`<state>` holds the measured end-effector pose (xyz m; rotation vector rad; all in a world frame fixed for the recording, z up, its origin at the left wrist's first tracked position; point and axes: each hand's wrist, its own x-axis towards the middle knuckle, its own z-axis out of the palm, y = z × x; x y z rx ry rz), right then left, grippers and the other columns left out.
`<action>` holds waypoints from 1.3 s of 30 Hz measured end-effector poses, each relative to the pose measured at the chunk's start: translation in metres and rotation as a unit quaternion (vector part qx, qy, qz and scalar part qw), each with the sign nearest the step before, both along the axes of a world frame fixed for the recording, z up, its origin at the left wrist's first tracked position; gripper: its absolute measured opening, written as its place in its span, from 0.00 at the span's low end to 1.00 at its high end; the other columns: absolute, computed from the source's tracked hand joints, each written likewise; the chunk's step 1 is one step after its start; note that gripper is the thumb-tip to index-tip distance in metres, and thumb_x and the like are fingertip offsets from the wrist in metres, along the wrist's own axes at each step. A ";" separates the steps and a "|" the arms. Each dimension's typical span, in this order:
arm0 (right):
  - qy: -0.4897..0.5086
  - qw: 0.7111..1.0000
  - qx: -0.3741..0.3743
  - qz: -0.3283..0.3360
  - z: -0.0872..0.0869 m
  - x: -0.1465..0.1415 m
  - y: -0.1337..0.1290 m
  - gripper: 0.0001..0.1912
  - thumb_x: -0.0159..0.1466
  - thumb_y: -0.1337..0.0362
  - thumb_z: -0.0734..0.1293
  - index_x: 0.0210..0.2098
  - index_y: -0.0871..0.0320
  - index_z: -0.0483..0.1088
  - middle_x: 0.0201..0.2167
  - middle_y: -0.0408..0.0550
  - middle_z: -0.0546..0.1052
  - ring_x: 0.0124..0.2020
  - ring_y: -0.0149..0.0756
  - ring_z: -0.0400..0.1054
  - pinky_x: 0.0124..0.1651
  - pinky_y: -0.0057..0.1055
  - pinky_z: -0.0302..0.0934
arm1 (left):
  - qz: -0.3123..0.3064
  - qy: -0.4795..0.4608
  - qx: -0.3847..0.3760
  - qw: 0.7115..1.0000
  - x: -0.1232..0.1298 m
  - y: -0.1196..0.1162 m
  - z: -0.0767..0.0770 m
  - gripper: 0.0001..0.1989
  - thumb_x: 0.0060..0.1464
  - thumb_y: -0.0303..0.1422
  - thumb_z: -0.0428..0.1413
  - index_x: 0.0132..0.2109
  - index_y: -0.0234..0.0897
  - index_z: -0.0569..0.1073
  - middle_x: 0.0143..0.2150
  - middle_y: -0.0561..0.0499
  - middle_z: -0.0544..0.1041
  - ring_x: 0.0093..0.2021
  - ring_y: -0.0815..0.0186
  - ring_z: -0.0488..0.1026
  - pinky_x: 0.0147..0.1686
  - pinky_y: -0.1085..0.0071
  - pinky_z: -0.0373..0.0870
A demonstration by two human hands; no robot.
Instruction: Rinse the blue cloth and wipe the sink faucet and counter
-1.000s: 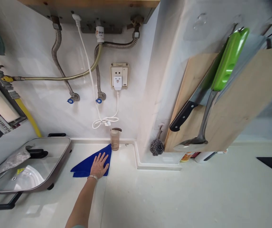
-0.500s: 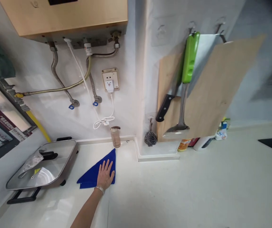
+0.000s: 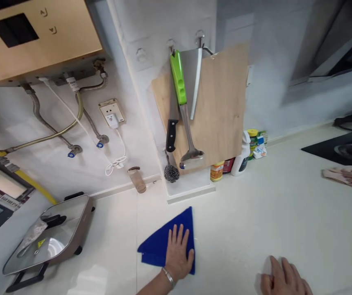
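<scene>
While the left hand (image 3: 177, 255) lies spread on a folded blue cloth (image 3: 159, 241), the right hand (image 3: 285, 279) is low over the desk (image 3: 231, 229), apart from it.

The cloth lies flat on the desk, in front of the wall corner; the right hand's fingers are close together and loosely bent, its palm hidden, so I cannot tell whether it grips anything. Because the left palm covers only the cloth's right part, a sideways drag could ruck the loose left corner; a wide sweep back towards the wall might knock the brown-topped cup (image 3: 137, 181) over.
</scene>
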<state>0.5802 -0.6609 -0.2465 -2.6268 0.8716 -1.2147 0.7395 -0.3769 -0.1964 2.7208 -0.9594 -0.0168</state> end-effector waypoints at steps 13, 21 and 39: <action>0.016 1.000 -0.015 -0.002 -0.010 -0.001 -0.004 0.33 0.61 0.63 0.57 0.66 0.60 0.55 0.63 0.63 0.65 0.64 0.55 0.60 0.61 0.55 0.57 | -0.198 0.074 -0.077 0.974 0.025 -0.167 0.013 0.34 0.62 0.49 0.46 0.71 0.47 0.50 0.76 0.48 0.45 0.75 0.47 0.36 0.71 0.38 0.39; 0.007 1.000 -0.012 0.011 -0.012 -0.008 -0.010 0.34 0.59 0.64 0.61 0.66 0.58 0.57 0.61 0.64 0.67 0.61 0.60 0.63 0.59 0.59 0.60 | -0.157 0.038 -0.050 0.986 0.005 -0.105 0.014 0.33 0.62 0.46 0.48 0.71 0.51 0.50 0.76 0.52 0.48 0.75 0.52 0.40 0.71 0.42 0.44; 0.074 0.994 0.004 0.077 -0.012 -0.020 -0.016 0.39 0.50 0.63 0.62 0.62 0.62 0.60 0.58 0.68 0.66 0.57 0.66 0.60 0.51 0.61 0.54 | 0.061 -0.002 0.126 0.990 -0.164 0.210 0.050 0.32 0.64 0.41 0.46 0.71 0.50 0.46 0.74 0.51 0.52 0.73 0.51 0.49 0.68 0.45 0.57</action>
